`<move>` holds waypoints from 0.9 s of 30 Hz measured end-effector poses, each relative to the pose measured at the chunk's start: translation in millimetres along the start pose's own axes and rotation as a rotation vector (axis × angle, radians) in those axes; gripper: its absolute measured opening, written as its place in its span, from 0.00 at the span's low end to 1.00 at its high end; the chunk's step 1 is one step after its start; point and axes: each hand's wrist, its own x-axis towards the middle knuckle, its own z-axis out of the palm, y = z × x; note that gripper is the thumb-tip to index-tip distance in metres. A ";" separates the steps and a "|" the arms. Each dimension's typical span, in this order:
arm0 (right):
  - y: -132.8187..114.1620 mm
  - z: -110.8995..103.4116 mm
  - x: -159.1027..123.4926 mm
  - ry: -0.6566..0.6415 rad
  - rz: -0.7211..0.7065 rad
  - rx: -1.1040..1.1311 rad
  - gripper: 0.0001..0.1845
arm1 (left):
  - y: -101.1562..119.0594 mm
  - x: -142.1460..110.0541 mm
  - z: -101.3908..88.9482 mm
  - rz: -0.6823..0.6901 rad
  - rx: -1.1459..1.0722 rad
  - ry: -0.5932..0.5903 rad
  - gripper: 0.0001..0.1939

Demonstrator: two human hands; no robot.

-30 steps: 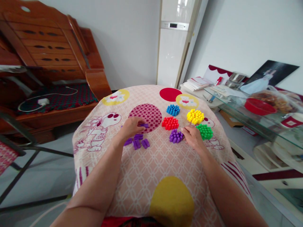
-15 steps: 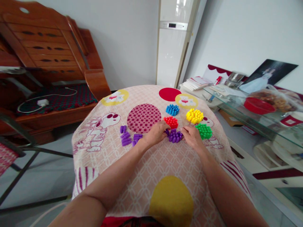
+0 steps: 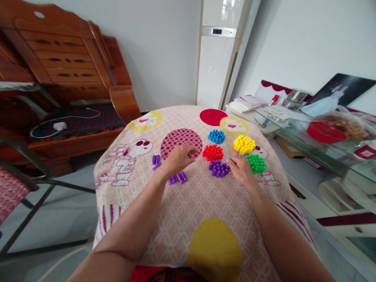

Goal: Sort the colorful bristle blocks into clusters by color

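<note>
My left hand [image 3: 182,156] is above the tablecloth, between the loose purple pieces and the red cluster, its fingers curved and apart with nothing visible in them. Beneath and beside it lie several small purple cylinders [image 3: 181,177] on their sides, partly hidden by the hand and wrist. A tight cluster of upright purple pieces [image 3: 218,169] with rounded tops stands to the right. My right hand [image 3: 240,169] rests against the right side of this cluster, fingers loosely bent and apart. Just behind the purple cluster is a cluster of red pieces [image 3: 213,152].
Blue pieces [image 3: 216,136], yellow pieces [image 3: 244,144] and green pieces [image 3: 256,163] stand in separate clusters. A patterned tablecloth [image 3: 205,203] covers the round table. To the right is a glass shelf [image 3: 290,131] with a red bowl [image 3: 326,132]; a wooden bench [image 3: 63,62] is at left.
My left hand has moved left, away from the purple cluster toward the loose purple cylinders. My right hand stays beside the cluster. The view has shifted slightly.
</note>
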 end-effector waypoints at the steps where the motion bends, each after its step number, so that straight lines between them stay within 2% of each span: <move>1: -0.1 -0.1 0.0 -0.004 0.001 -0.001 0.18 | -7.1 -4.2 -12.7 -0.046 0.061 -0.033 0.12; 4: -0.2 -0.1 0.3 -0.009 0.008 -0.005 0.18 | -27.4 -16.0 -35.6 -0.122 0.206 -0.220 0.10; 6: -0.5 -0.1 0.6 -0.006 0.012 -0.008 0.18 | -36.1 -20.8 -36.8 -0.141 0.257 -0.306 0.11; 8: -0.7 -0.2 0.8 -0.003 0.013 -0.011 0.18 | -39.7 -22.3 -32.2 -0.152 0.291 -0.327 0.12; 13: -0.5 -0.5 1.1 -0.009 0.021 -0.019 0.18 | -33.5 -17.6 -25.9 -0.146 0.309 -0.247 0.07; 17: 0.9 0.3 1.4 -0.003 0.015 -0.016 0.18 | -15.6 -12.1 -17.0 -0.109 0.052 -0.136 0.08; 21: 3.2 1.6 1.4 0.008 0.000 -0.005 0.18 | 10.0 -8.4 13.1 -0.052 -0.184 -0.051 0.10; 24: 5.0 2.6 1.3 0.013 -0.013 0.001 0.18 | 23.8 -7.9 36.7 -0.026 -0.220 -0.028 0.11; 27: 5.8 3.1 1.2 0.018 -0.016 0.003 0.18 | 29.6 -8.3 50.4 -0.012 -0.220 -0.021 0.13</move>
